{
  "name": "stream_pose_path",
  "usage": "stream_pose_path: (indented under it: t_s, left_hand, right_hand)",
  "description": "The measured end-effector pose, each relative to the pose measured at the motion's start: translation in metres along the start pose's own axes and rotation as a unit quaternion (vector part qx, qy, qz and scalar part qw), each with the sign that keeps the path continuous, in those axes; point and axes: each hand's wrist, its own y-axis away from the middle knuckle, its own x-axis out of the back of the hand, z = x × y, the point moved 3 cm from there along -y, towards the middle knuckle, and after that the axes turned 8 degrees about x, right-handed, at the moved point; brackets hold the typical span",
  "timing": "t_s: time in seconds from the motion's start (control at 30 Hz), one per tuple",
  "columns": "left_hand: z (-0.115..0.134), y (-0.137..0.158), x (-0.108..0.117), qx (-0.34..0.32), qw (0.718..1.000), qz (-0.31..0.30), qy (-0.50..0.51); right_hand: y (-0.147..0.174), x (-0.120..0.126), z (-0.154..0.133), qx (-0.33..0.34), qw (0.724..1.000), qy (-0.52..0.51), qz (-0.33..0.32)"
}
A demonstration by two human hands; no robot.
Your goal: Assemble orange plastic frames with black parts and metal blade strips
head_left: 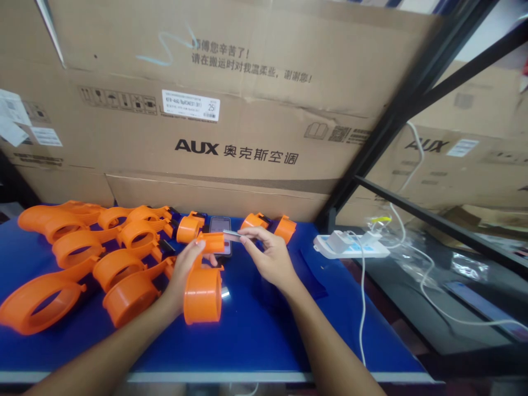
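My left hand is closed around an orange plastic part with a wide ring at its lower end and a narrow sleeve on top. The sleeve points to the right. In a pinch between thumb and fingers, my right hand has a thin, flat, silvery piece. The piece's left end meets the sleeve's open end; whether it reaches inside I cannot tell. Behind the hands a phone lies on the blue table, partly covered by the orange part.
Several orange ring parts lie across the table's left side. Two more orange parts are at the back. A white power strip with cables is at the right edge, by a black metal frame. A large cardboard box stands behind.
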Motion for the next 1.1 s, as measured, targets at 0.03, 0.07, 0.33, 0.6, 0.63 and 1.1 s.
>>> stream_pose_path:
  t_s: [0.03, 0.07, 0.33, 0.6, 0.63, 1.1]
  left_hand:
    - [0.001, 0.002, 0.0, -0.002, 1.0, 0.001, -0.01]
    - [0.001, 0.004, -0.001, -0.003, 1.0, 0.002, -0.019]
    - [-0.002, 0.007, -0.003, 0.004, 0.999, -0.016, -0.049]
    - [-0.001, 0.0, 0.001, -0.047, 0.995, 0.02, -0.081]
    - [0.0, 0.0, 0.001, -0.047, 0.996, 0.021, -0.078]
    - [0.005, 0.005, 0.002, -0.037, 0.994, 0.034, -0.101]
  right_hand:
    - [-0.001, 0.001, -0.001, 0.003, 1.0, 0.003, -0.004]
    - [-0.001, 0.002, -0.002, 0.005, 1.0, 0.004, -0.008]
    - [0.001, -0.004, -0.002, -0.015, 0.999, -0.007, -0.037]
    - [0.008, -0.017, 0.0, -0.075, 0.994, -0.059, 0.05]
    - [0.009, -0.018, 0.001, -0.083, 0.992, -0.073, 0.054]
    - [0.011, -0.03, -0.002, -0.042, 0.988, -0.122, -0.085]
